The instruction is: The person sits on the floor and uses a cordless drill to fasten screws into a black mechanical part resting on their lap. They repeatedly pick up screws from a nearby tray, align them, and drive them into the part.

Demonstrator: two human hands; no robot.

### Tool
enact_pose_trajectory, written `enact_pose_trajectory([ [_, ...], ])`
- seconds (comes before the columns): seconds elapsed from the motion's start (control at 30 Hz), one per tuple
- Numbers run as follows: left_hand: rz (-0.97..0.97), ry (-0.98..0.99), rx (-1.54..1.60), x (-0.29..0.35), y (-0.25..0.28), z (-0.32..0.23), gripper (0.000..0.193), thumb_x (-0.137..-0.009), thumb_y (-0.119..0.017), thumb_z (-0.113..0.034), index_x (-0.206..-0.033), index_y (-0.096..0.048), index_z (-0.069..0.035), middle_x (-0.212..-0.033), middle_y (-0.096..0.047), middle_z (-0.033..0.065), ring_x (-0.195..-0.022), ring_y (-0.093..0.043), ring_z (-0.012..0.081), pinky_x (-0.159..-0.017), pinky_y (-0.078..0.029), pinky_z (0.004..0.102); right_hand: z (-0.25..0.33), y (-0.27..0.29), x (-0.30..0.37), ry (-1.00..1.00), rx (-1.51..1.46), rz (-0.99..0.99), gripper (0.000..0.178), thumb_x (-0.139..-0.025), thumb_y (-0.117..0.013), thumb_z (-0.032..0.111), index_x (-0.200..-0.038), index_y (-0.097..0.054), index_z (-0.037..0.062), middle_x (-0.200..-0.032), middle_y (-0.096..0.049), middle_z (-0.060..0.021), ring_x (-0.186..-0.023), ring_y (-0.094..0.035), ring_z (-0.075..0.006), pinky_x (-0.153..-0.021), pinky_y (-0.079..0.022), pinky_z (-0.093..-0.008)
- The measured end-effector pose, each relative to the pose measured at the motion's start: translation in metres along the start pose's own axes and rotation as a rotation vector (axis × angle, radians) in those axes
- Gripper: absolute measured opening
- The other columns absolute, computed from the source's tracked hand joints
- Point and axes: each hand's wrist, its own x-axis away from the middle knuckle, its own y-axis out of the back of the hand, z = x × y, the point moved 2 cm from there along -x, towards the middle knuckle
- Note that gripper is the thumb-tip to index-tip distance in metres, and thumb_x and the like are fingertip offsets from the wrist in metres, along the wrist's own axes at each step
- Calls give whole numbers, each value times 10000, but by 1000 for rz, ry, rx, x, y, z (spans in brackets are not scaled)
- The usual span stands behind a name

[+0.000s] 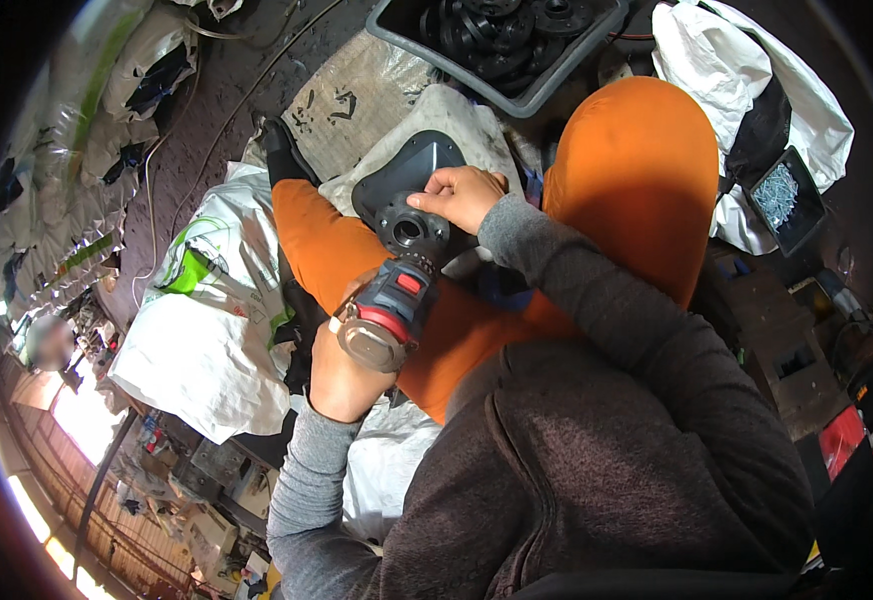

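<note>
My left hand [347, 372] is wrapped round a cordless power screwdriver [404, 296] with a grey and red body. Its nose points away from me, toward a black round flange [409, 228] with a hole in its middle. Behind the flange, and touching it, lies a wider black plastic piece [394, 178] with rounded corners and small holes along its rim. My right hand [465, 197] is closed over the flange's far right edge, its thumb and fingertips pinched together. What sits between those fingertips, if anything, is too small to tell.
A grey bin [527, 103] of black round parts stands at the far side. To the right, a small black tray [802, 225] holds many screws beside a white sack [712, 60]. Another white sack [202, 345] lies left of my orange-trousered leg. A cable [162, 150] crosses the floor.
</note>
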Motion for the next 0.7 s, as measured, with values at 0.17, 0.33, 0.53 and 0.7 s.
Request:
enact_pose_trajectory([
  [0.17,-60,-34,-4,7,-4,11,355,-657,-692,-17,-1002,-611,-11,-939,-652,146,-865,-632,325,-822,-503,384,2,-1,-4,31,36,-37,449,-765,-713,561,-853,-710,121,-822,-693,-16,-836,-644,-173,-898,-416,-319],
  [0.33,-145,-47,316,5,-15,24,350,-755,-748,-119,-1066,-616,-28,-962,-671,116,-892,-657,253,-796,-507,333,-7,-4,-17,42,6,32,502,-790,-635,631,-989,-715,177,-1075,-698,-46,-1106,-600,-240,-1081,-265,-479],
  [0.53,-141,-41,210,3,-17,32,326,-772,-732,-128,-1067,-625,-40,-990,-666,118,-923,-651,265,-825,-504,346,-2,-5,-15,1,7,52,513,-785,-635,640,-990,-712,175,-1107,-690,-53,-1150,-573,-243,-1099,-233,-487],
  [0.7,-130,-174,28,1,-16,20,302,-744,-706,-71,-1040,-652,-49,-994,-676,119,-959,-649,281,-849,-503,346,-9,-5,-12,-27,16,-3,504,-751,-690,631,-902,-728,152,-961,-714,-36,-980,-636,-204,-982,-402,-338],
])
